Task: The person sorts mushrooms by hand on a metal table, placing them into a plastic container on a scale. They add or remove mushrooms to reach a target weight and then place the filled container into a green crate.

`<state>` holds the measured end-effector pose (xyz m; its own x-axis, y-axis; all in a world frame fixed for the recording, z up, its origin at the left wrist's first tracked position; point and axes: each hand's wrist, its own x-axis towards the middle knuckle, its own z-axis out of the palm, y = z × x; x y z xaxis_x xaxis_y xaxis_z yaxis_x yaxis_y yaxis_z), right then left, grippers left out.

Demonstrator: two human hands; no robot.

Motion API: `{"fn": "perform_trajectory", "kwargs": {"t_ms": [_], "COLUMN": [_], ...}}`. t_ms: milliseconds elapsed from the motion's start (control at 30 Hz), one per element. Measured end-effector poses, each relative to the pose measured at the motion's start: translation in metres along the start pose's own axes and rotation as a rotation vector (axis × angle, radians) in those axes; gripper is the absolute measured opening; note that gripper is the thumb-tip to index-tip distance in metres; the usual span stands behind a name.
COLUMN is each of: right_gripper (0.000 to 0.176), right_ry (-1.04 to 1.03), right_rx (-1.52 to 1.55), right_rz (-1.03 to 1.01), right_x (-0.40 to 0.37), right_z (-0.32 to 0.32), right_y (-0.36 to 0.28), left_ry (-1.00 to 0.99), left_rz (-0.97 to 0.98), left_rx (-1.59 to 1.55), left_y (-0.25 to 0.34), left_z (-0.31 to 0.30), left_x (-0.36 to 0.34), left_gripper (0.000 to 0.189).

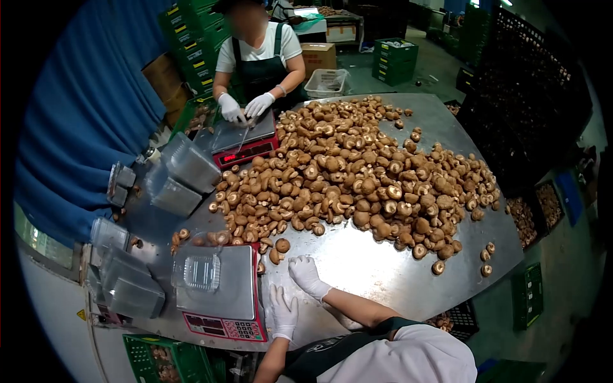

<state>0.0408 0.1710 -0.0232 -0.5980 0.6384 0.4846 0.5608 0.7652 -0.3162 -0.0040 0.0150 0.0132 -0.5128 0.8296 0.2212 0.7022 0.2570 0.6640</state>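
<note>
My left hand, in a white glove, lies flat on the metal table with fingers stretched out, just right of a red-framed scale. My right hand, also gloved, rests on the table above it with fingers curled in; nothing shows in it. A clear plastic clamshell box sits on the scale's plate, its lid tipped up toward the back. Close to the scale's upper right corner lie a few loose mushrooms. A large heap of brown mushrooms spreads over the table beyond my hands.
Stacks of clear boxes stand left of the scale, others farther back. Across the table, a co-worker's gloved hands are over a second scale. Green crates are below the table; dark crates rise at right.
</note>
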Motion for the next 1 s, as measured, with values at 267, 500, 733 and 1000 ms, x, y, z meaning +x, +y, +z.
{"fn": "perform_trajectory", "kwargs": {"t_ms": [267, 500, 733, 1000], "right_gripper": [0.005, 0.006, 0.009, 0.01], "right_ry": [-0.024, 0.008, 0.046, 0.076], "right_rx": [-0.101, -0.098, -0.153, -0.212], "right_rz": [0.048, 0.164, 0.298, 0.445], "right_x": [-0.007, -0.047, -0.102, -0.178], "right_z": [-0.023, -0.063, -0.114, -0.162], "right_y": [0.04, 0.071, 0.082, 0.097], "left_ry": [-0.073, -0.037, 0.008, 0.011], "left_rz": [-0.047, 0.006, 0.06, 0.081], "left_rx": [0.015, 0.02, -0.016, -0.036], "left_y": [0.007, -0.007, -0.02, -0.022], "left_z": [-0.005, 0.006, 0.013, 0.012], "left_x": [0.002, -0.001, -0.002, -0.004], "left_gripper": [0.057, 0.058, 0.055, 0.047]}}
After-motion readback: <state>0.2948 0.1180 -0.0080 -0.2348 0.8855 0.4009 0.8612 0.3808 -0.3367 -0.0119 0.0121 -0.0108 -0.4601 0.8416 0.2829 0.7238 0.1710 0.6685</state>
